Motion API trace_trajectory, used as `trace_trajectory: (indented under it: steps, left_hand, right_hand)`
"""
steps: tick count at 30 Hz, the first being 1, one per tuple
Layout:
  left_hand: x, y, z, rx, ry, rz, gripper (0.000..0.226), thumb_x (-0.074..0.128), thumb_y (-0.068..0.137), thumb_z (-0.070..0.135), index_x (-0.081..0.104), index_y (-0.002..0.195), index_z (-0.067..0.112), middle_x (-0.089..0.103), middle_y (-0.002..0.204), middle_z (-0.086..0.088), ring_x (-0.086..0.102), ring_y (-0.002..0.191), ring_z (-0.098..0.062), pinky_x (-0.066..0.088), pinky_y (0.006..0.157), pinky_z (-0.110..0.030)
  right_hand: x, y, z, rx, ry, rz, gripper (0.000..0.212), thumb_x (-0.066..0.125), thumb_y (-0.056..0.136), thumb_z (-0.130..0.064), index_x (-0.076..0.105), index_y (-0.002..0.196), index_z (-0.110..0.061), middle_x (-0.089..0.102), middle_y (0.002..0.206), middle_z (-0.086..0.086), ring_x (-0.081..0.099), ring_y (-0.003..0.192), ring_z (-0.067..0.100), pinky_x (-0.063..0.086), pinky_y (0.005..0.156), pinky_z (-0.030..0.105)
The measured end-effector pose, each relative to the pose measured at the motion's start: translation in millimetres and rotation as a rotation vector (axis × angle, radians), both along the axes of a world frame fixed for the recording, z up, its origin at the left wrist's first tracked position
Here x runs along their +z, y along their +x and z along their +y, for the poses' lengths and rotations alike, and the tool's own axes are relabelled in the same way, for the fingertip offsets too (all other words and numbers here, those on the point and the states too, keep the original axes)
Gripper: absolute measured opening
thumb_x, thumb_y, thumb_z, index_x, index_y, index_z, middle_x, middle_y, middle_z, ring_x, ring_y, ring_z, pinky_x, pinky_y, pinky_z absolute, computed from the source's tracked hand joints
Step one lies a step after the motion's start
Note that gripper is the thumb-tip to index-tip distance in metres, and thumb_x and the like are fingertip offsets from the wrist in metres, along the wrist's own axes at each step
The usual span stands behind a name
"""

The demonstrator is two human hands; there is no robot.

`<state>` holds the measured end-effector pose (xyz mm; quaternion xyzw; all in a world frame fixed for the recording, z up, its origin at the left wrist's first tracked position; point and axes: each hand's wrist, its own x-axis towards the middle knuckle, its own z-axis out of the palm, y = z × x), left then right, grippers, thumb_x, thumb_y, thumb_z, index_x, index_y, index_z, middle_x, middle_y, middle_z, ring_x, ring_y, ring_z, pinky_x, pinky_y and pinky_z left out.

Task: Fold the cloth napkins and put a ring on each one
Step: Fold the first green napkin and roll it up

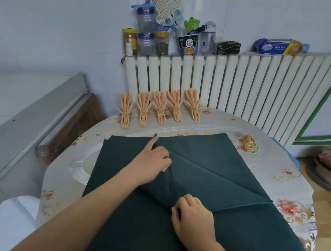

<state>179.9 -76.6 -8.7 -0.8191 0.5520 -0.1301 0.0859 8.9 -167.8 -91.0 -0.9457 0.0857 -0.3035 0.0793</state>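
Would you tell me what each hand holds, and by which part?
The right hand pinches the green napkin at its folded edge; the left hand presses it flat, index finger extended.

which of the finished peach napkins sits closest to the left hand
The leftmost peach napkin in the row of five; it sits furthest forward, nearest the left hand.
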Motion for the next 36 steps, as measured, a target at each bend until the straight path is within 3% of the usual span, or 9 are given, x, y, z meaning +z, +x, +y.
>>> trace_trajectory:
  steps: [4, 7, 10, 13, 16, 23, 29, 33, 36]
  left_hand:
    - [-29, 10, -19, 0.084, 0.027, 0.198, 0.018, 0.050, 0.087, 0.002, 0.051, 0.088, 0.020, 0.043, 0.129, 0.000, 0.025, 0.134, -0.018, -0.011, 0.114, -0.044]
    - [-51, 12, -20, 0.182, -0.126, 0.336, 0.015, 0.051, 0.094, 0.021, 0.054, 0.109, 0.020, 0.033, 0.145, -0.001, 0.017, 0.141, -0.019, -0.006, 0.116, -0.043]
    - [-57, 16, -17, 0.414, -0.334, 0.415, 0.051, 0.053, 0.092, 0.044, 0.042, 0.136, 0.021, 0.030, 0.148, -0.005, 0.025, 0.138, -0.024, 0.017, 0.115, -0.042]
    - [-62, 23, -14, 0.549, -0.407, 0.474, 0.053, 0.046, 0.096, 0.042, 0.035, 0.144, 0.022, 0.044, 0.138, -0.006, 0.038, 0.127, -0.023, 0.032, 0.104, -0.036]
    - [-66, 26, -14, 0.556, -0.371, 0.459, 0.048, 0.040, 0.100, 0.035, 0.033, 0.146, 0.026, 0.046, 0.138, 0.000, 0.036, 0.127, -0.020, 0.030, 0.102, -0.035]
    - [-72, 32, -26, 0.562, -0.108, 0.469, 0.050, 0.016, 0.102, 0.034, 0.014, 0.152, 0.029, 0.009, 0.159, 0.011, 0.010, 0.143, -0.012, 0.013, 0.111, -0.038]
    - [-71, 34, -26, 0.570, -0.045, 0.502, 0.051, 0.014, 0.103, 0.032, 0.008, 0.152, 0.025, 0.004, 0.160, 0.008, 0.003, 0.146, -0.011, 0.009, 0.114, -0.038]
    - [-61, 8, -24, 0.527, -0.318, 0.425, 0.045, 0.029, 0.101, 0.026, 0.033, 0.145, 0.019, 0.032, 0.151, 0.000, 0.022, 0.140, -0.017, 0.015, 0.113, -0.035]
    - [-61, -37, -12, 0.231, -0.580, 0.454, 0.029, 0.040, 0.091, 0.019, 0.063, 0.110, 0.018, 0.061, 0.109, 0.003, 0.053, 0.104, -0.018, 0.039, 0.093, -0.033]
  right_hand:
    - [0, 3, -5, -0.051, 0.079, 0.014, 0.028, 0.080, 0.061, -0.034, 0.054, 0.059, -0.026, 0.052, 0.071, -0.013, 0.052, 0.055, 0.000, 0.026, 0.043, 0.010]
    - [-5, 4, -8, -0.053, 0.100, -0.005, 0.030, 0.082, 0.058, -0.033, 0.054, 0.059, -0.025, 0.053, 0.072, -0.013, 0.053, 0.058, 0.001, 0.025, 0.046, 0.009]
    - [-7, 6, -9, -0.050, 0.088, -0.027, 0.031, 0.082, 0.057, -0.032, 0.053, 0.059, -0.024, 0.053, 0.071, -0.013, 0.053, 0.059, 0.003, 0.028, 0.046, 0.011]
    - [-7, 6, -9, -0.044, 0.088, -0.040, 0.032, 0.083, 0.057, -0.030, 0.051, 0.059, -0.023, 0.051, 0.068, -0.012, 0.052, 0.057, 0.003, 0.027, 0.046, 0.011]
    - [-7, 6, -7, -0.049, 0.090, -0.023, 0.033, 0.082, 0.056, -0.031, 0.050, 0.060, -0.025, 0.050, 0.067, -0.012, 0.050, 0.056, 0.003, 0.026, 0.045, 0.010]
    - [-10, 6, -9, -0.006, 0.091, -0.051, 0.010, 0.058, 0.073, -0.028, 0.067, 0.074, -0.029, 0.056, 0.073, -0.014, 0.054, 0.062, 0.006, 0.037, 0.044, 0.015]
    - [-8, 9, -7, 0.007, 0.045, -0.070, 0.016, 0.080, 0.064, -0.022, 0.064, 0.060, -0.023, 0.055, 0.066, -0.011, 0.050, 0.056, 0.010, 0.027, 0.046, 0.014]
    - [-3, 8, -8, 0.019, 0.035, -0.030, 0.023, 0.088, 0.053, -0.023, 0.065, 0.057, -0.025, 0.054, 0.063, -0.011, 0.050, 0.053, 0.010, 0.022, 0.046, 0.014]
    - [1, 7, -9, 0.032, 0.035, 0.026, 0.025, 0.088, 0.048, -0.025, 0.065, 0.057, -0.026, 0.055, 0.062, -0.011, 0.050, 0.052, 0.010, 0.024, 0.042, 0.015]
